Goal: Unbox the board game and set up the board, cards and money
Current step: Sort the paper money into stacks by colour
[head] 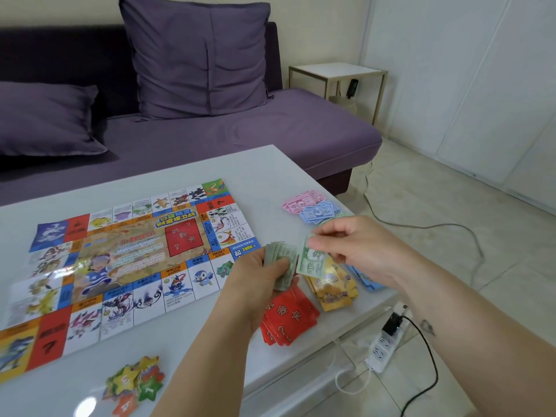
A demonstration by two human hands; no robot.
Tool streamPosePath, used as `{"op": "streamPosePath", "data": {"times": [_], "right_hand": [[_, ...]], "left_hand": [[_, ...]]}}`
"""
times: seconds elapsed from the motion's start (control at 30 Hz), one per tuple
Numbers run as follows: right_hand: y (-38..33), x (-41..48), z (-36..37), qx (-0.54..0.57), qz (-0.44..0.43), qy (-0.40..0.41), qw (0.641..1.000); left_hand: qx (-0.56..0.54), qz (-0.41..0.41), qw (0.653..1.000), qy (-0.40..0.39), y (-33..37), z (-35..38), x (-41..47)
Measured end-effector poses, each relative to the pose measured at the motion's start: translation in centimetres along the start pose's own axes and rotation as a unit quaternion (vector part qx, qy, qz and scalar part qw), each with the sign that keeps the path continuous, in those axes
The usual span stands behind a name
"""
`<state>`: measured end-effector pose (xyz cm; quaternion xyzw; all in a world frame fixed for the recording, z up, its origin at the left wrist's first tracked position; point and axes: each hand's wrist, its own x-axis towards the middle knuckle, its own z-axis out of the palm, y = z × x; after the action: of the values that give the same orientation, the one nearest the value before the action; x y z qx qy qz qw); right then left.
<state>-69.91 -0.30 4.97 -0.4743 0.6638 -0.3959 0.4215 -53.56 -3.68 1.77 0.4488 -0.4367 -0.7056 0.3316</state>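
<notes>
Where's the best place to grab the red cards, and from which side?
The red cards lie flat and fanned, so probably pinch their two long edges from above at the near end, squeezing them square. The left hand hangs over the far end, and yellow cards crowd the right.

Head-worn view, angled down, near table (264, 173)

The white table (270, 170) carries an unfolded game board (126, 257) left of the left hand (258, 284), red cards (288, 320) and gold cards (334, 290) beneath both hands, pink notes (301, 200) and blue notes (319, 210) beyond the right hand (358, 245), and star-shaped tokens (135, 383) left of the left forearm.
</notes>
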Motion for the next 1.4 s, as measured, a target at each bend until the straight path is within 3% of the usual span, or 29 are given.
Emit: {"op": "streamPosePath", "data": {"times": [0.13, 0.37, 0.6, 0.8, 0.93, 1.1, 1.4], "right_hand": [[0.1, -0.1, 1.6, -0.050, 0.011, -0.028, 0.998], [0.2, 0.2, 2.2, -0.038, 0.009, 0.010, 0.999], [0.1, 0.3, 1.3, 0.017, 0.022, 0.004, 1.000], [0.4, 0.4, 1.7, -0.002, 0.036, -0.025, 0.999], [0.5, 0.6, 1.4, -0.006, 0.025, 0.000, 1.000], [0.2, 0.3, 0.8, 0.017, 0.009, -0.021, 1.000], [0.2, 0.2, 1.8, -0.064, 0.012, -0.036, 0.997]], "left_hand": [[0.047, 0.015, 0.999, -0.006, 0.1, 0.0, -0.3], [-0.066, -0.025, 0.997, 0.009, 0.5, 0.0, -0.4], [-0.014, 0.007, 0.998, 0.059, 0.2, -0.5, 0.1], [-0.067, -0.010, 0.997, 0.024, 0.3, -0.1, -0.3], [-0.109, -0.035, 0.993, 0.028, 0.6, 0.0, -0.5], [-0.043, -0.008, 0.998, 0.043, 0.1, -0.3, -0.1], [0.004, 0.002, 0.999, 0.033, 0.0, 0.4, -0.5]]}}
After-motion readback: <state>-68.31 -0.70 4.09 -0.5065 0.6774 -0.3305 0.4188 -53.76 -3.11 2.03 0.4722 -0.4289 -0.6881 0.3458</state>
